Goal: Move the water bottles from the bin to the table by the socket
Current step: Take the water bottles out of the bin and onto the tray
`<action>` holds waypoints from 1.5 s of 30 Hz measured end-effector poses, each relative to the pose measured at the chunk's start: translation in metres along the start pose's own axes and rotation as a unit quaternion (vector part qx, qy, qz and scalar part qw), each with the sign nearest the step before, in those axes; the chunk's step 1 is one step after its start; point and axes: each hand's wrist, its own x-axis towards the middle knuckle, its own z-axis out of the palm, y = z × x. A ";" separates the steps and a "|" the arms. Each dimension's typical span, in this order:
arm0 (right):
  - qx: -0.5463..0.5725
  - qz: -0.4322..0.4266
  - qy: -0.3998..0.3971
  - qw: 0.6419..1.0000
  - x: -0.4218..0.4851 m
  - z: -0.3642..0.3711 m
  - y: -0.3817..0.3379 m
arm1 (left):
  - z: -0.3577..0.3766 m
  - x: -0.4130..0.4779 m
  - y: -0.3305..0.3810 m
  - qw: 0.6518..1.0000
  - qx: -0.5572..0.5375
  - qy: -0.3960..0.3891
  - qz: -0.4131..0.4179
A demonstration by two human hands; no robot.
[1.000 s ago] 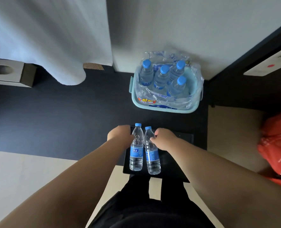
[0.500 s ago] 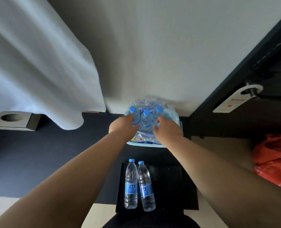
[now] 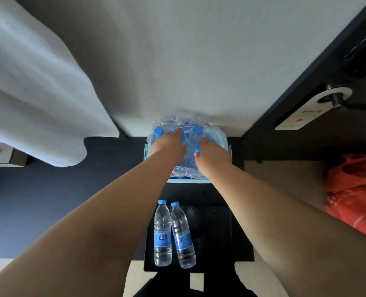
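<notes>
Bottles [image 3: 197, 133] in bin [image 3: 186, 180]: three caps show, under loose plastic wrap [image 3: 177, 122].
Table [image 3: 212, 232]: two bottles [image 3: 162, 234] already upright, touching.
Left hand [image 3: 168, 144]: on bottle necks, grip hidden, cannot tell.
Right hand [image 3: 214, 154]: thumb beside a cap [image 3: 197, 149], fingers hidden.
Risk: wrap snags on lift; set-down knocks the standing pair.

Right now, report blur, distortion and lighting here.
Head view: wide-angle distortion tilts the dark door frame; the white wall darkens towards the white curtain; two clear blue-capped bottles are sharp; left hand and right hand, at the pale blue bin, softer.
</notes>
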 end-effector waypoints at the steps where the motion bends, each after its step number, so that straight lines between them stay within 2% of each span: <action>1: 0.006 0.002 0.004 1.000 0.001 0.004 0.000 | 0.002 0.002 0.001 1.000 0.008 -0.007 0.000; 11: 0.035 -0.001 0.067 0.997 -0.020 0.006 0.001 | 0.002 -0.023 0.014 0.999 -0.036 0.004 0.004; 15: 0.077 -0.004 0.114 0.990 -0.038 -0.015 0.001 | -0.024 -0.047 0.019 0.996 -0.077 0.050 0.001; 19: 0.121 -0.043 0.165 0.978 -0.066 -0.044 -0.002 | -0.055 -0.082 0.026 0.987 -0.122 0.103 0.007; 23: 0.189 -0.097 0.250 0.945 -0.095 -0.070 -0.004 | -0.084 -0.113 0.032 0.967 -0.181 0.177 0.036; 27: 0.240 -0.125 0.283 0.920 -0.121 -0.086 0.001 | -0.105 -0.140 0.037 0.950 -0.206 0.223 0.078; 31: 0.244 -0.114 0.274 0.923 -0.138 -0.085 0.013 | -0.105 -0.163 0.035 0.954 -0.180 0.218 0.101; 39: 0.222 -0.104 0.239 0.940 -0.170 -0.066 0.039 | -0.059 -0.184 0.034 0.970 -0.164 0.155 0.095; 45: 0.195 -0.072 0.138 0.968 -0.171 -0.041 0.061 | -0.013 -0.187 0.031 0.979 -0.175 0.074 0.069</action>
